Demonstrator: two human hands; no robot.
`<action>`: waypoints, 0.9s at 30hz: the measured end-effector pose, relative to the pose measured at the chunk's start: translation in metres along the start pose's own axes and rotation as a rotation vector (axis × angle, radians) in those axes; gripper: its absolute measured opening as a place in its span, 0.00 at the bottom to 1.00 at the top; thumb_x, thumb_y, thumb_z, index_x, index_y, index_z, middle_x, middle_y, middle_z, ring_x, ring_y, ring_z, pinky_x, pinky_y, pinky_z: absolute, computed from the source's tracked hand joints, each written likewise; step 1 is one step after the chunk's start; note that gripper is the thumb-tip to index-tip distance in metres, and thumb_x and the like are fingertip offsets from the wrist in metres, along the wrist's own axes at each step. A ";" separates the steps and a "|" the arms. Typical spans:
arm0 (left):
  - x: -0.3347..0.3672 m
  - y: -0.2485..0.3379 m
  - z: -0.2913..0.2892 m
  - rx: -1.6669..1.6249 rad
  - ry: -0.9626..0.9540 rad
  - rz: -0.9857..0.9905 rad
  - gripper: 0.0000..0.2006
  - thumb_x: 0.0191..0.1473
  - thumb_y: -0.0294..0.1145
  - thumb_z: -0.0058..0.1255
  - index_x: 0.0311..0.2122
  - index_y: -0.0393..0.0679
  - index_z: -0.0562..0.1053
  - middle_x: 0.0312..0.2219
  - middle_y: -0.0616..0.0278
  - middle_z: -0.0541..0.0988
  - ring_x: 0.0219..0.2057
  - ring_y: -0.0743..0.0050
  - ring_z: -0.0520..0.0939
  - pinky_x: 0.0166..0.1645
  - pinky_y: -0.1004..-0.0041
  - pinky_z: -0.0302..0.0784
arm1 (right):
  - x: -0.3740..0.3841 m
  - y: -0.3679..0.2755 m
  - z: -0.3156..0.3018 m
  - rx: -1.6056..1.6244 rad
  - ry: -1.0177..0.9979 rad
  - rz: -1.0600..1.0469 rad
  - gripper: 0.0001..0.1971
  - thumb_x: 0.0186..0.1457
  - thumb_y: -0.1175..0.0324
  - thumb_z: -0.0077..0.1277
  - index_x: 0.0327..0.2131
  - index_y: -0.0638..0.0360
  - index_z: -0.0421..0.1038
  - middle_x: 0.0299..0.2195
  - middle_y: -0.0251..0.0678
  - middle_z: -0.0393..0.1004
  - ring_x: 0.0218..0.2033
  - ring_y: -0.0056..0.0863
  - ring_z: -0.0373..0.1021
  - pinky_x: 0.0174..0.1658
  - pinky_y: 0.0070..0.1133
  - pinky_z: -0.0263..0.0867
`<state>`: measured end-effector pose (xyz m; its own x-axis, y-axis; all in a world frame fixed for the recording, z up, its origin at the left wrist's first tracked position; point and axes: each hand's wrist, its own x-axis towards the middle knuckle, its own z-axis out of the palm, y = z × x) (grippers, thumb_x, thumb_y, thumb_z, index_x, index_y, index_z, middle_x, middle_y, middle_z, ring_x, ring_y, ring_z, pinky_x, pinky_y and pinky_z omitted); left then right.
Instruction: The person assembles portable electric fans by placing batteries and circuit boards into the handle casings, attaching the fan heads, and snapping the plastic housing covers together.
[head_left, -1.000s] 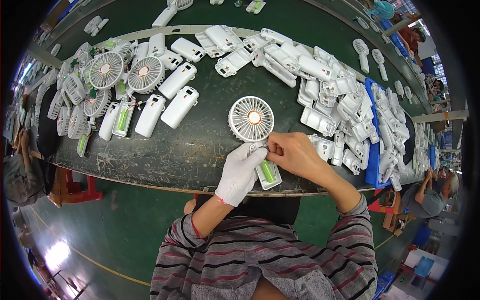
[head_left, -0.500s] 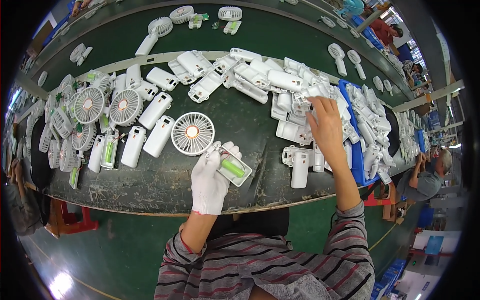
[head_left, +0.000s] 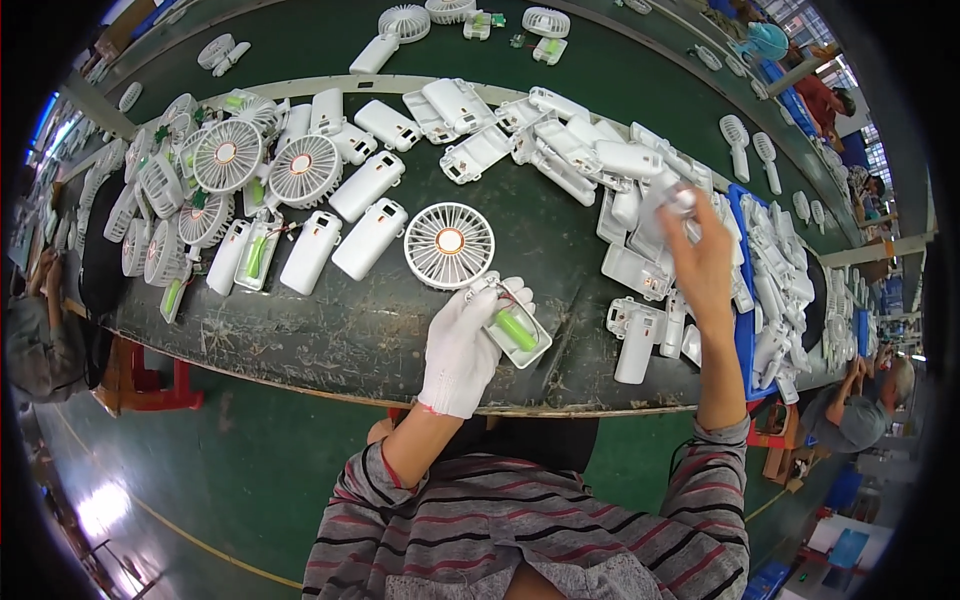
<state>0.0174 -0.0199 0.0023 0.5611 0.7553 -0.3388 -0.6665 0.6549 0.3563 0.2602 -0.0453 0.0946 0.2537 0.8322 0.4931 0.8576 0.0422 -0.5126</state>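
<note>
My left hand (head_left: 463, 345), in a white knit glove, grips a handheld fan by its opened handle (head_left: 541, 345). Inside that half shell lie a green battery (head_left: 515, 328) and thin wires. The white round fan head (head_left: 449, 246) with an orange-ringed hub points away from me, over the bench. My bare right hand (head_left: 708, 262) is at the right-hand pile, fingers closed around a white handle shell (head_left: 655, 212) that is smeared by motion. Beneath and beside it lie more white handle shells (head_left: 637, 272), some with their hollow side up.
Assembled fan heads (head_left: 227, 156) crowd the left of the dark bench (head_left: 380, 330). White handle covers (head_left: 368, 240) lie between them and my left hand. A blue bin (head_left: 744, 340) full of white parts stands at the right. Beyond the bench's pale rim, a green conveyor (head_left: 640, 80) carries fans.
My right hand has lifted from the pile with a white handle shell in its fingers. The whole view has shifted, so the bench sits further right and higher. My left hand keeps its hold.
</note>
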 end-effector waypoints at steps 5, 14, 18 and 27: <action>-0.003 -0.002 0.005 0.067 0.057 -0.020 0.12 0.55 0.21 0.40 0.45 0.31 0.63 0.39 0.49 0.73 0.40 0.62 0.77 0.46 0.65 0.75 | -0.027 -0.015 0.044 0.477 -0.756 0.301 0.23 0.50 0.71 0.52 0.51 0.56 0.60 0.31 0.39 0.72 0.28 0.26 0.68 0.33 0.22 0.64; -0.010 -0.004 0.002 0.046 0.016 -0.023 0.13 0.55 0.21 0.40 0.46 0.30 0.63 0.39 0.49 0.73 0.40 0.64 0.77 0.45 0.67 0.74 | -0.057 -0.039 0.058 -0.206 -0.560 -0.052 0.34 0.39 0.69 0.59 0.52 0.63 0.57 0.35 0.47 0.65 0.38 0.43 0.64 0.40 0.30 0.65; -0.007 -0.008 0.000 -0.120 0.007 -0.015 0.14 0.58 0.31 0.39 0.46 0.34 0.63 0.42 0.47 0.71 0.45 0.58 0.73 0.51 0.59 0.70 | -0.048 -0.034 0.055 -0.176 -0.450 0.006 0.29 0.39 0.71 0.57 0.48 0.63 0.62 0.36 0.48 0.66 0.39 0.45 0.64 0.42 0.32 0.63; -0.004 -0.008 0.008 -0.012 0.108 -0.028 0.12 0.57 0.26 0.39 0.44 0.30 0.63 0.37 0.49 0.73 0.37 0.62 0.78 0.43 0.65 0.75 | -0.046 -0.058 0.025 0.051 -0.467 0.185 0.27 0.39 0.72 0.56 0.48 0.56 0.64 0.32 0.42 0.67 0.33 0.35 0.67 0.39 0.27 0.65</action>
<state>0.0243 -0.0277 0.0083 0.5238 0.7288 -0.4410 -0.6574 0.6751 0.3348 0.1875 -0.0722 0.0846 0.1618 0.9864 0.0299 0.7914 -0.1116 -0.6011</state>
